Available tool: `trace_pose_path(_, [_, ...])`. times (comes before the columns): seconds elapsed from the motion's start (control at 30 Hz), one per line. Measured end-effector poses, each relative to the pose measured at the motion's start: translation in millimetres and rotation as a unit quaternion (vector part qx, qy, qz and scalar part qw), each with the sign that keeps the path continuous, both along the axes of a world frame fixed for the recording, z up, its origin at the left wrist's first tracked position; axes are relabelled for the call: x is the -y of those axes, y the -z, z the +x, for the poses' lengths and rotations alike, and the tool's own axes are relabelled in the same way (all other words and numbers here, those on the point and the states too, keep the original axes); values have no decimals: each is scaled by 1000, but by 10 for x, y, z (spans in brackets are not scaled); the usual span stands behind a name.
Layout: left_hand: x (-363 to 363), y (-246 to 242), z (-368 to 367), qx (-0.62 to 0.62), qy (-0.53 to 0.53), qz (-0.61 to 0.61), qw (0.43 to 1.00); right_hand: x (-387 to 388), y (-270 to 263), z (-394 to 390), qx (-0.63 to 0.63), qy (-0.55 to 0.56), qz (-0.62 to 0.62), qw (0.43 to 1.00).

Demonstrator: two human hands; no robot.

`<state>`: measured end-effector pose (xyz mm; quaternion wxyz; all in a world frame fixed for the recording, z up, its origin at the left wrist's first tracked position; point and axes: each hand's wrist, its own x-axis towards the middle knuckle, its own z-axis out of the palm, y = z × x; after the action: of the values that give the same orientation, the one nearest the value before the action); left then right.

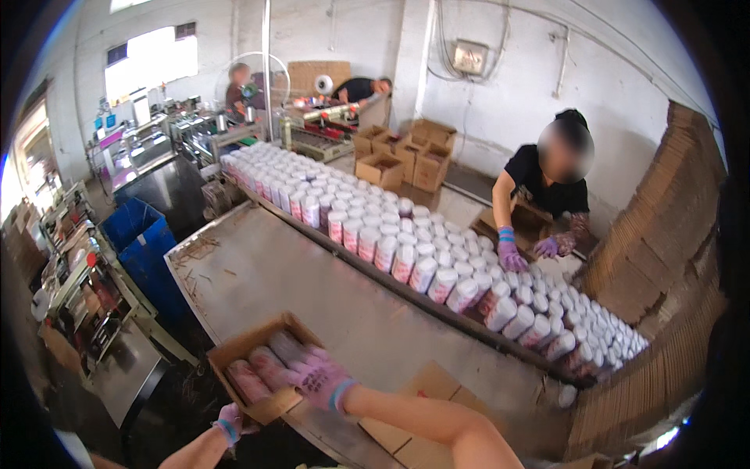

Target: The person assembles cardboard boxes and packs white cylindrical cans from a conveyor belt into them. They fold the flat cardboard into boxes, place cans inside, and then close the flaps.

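An open cardboard box stands at the near left corner of a metal table, with several wrapped cylinders lying in it. My right hand, in a purple knitted glove, lies over the cylinders at the box's right side; whether its fingers grip one cannot be told. My left hand, gloved alike, is at the box's lower front edge, its fingers partly hidden. Beyond the table, many white-topped cylinders with red print stand upright in dense rows on a long conveyor. A flattened cardboard box lies right of my right forearm.
Across the conveyor a person in purple gloves reaches to the cylinders, beside an open carton. Stacked flat cardboard rises at the right. A blue bin and machines stand left. Further back are open cartons and two more people.
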<state>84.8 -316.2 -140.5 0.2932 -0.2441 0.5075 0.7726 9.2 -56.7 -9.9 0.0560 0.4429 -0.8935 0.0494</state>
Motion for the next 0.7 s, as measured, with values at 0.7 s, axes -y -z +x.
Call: trace_pose_path(0.7, [-2658,524,-80,-766,528,-336,149,-2324,1362,3004,32,571,48,819])
